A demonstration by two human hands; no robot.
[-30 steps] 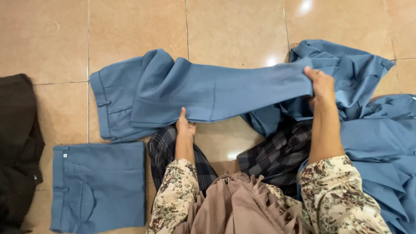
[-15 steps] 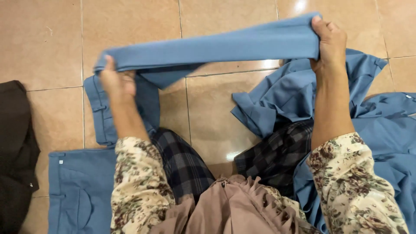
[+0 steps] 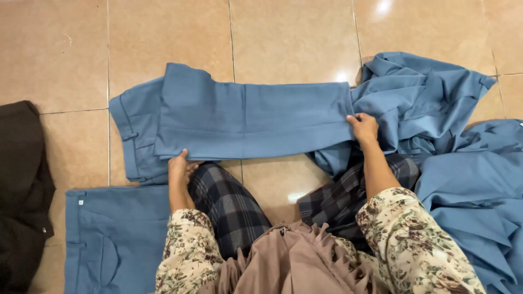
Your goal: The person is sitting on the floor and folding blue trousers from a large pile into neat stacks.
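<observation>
i see the blue trousers (image 3: 245, 120) lying flat on the floor (image 3: 294, 38) between my hands, legs doubled over once; left hand (image 3: 178, 169) pinches the near edge, right hand (image 3: 364, 128) presses the leg end. one folded pair (image 3: 114, 234) sits below my left hand, a loose blue heap (image 3: 463, 152) beyond my right awaits folding.

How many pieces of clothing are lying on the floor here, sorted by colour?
Blue trousers laid flat under both hands: 1
Blue folded trousers: 1
Blue heap of garments at the right: 1 heap, pieces inside cannot be told apart
Black garment: 1
Total: 4 items, counting the heap as one
</observation>
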